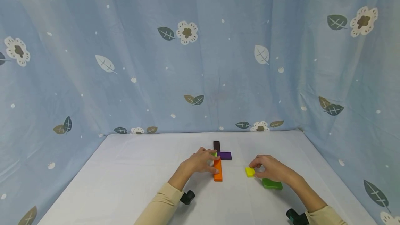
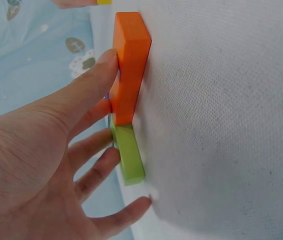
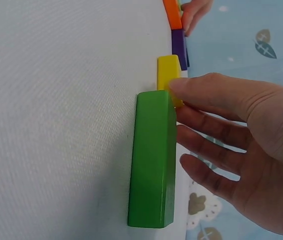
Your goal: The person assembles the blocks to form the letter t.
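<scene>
My left hand (image 1: 198,162) lies over a small group of wooden blocks, its fingers mostly straight. The thumb touches the orange block (image 2: 133,70), and other fingers rest at the light green block (image 2: 129,156) that meets its end. A purple block (image 1: 225,156) and a dark block (image 1: 216,146) belong to the same group, beyond the fingers. To the right, my right hand (image 1: 275,170) pinches the yellow block (image 1: 249,172) between thumb and index finger. A longer green block (image 3: 151,160) lies close to that yellow one, below the remaining fingers, which are spread loosely.
White cloth covers the table (image 1: 131,180). Its back edge meets a blue patterned curtain (image 1: 200,79), which also hangs along both sides. A black wrist camera (image 1: 187,197) sits by the left sleeve, another wrist camera (image 1: 296,217) by the right sleeve.
</scene>
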`<state>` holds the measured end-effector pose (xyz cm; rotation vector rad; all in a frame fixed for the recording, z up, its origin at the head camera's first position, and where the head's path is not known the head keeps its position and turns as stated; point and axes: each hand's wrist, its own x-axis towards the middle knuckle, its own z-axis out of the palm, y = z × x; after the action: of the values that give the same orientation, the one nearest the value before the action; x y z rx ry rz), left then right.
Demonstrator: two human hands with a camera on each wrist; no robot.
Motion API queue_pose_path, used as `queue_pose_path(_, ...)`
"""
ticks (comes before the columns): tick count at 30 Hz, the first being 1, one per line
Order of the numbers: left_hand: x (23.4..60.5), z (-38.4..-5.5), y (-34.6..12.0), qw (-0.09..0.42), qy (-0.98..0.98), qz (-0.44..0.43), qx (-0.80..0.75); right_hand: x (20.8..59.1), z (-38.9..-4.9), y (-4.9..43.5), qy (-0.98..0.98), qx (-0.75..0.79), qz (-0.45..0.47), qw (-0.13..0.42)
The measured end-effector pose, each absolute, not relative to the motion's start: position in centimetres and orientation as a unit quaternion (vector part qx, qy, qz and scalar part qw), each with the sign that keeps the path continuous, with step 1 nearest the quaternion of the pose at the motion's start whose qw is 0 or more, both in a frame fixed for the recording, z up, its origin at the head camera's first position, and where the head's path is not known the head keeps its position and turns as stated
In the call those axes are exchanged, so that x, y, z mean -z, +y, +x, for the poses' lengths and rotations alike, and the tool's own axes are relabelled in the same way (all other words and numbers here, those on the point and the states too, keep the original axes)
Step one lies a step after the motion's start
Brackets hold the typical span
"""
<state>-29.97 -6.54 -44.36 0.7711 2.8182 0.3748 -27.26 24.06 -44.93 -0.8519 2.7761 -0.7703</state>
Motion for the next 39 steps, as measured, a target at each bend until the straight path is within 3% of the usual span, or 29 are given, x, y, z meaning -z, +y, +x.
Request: queue_pose_path(39, 44.38, -30.23, -6.62, 0.105, 0.953, 0.258, -0.121, 45.08, -27.3, 23.97, 0.921, 0.256, -0.286, 0.065)
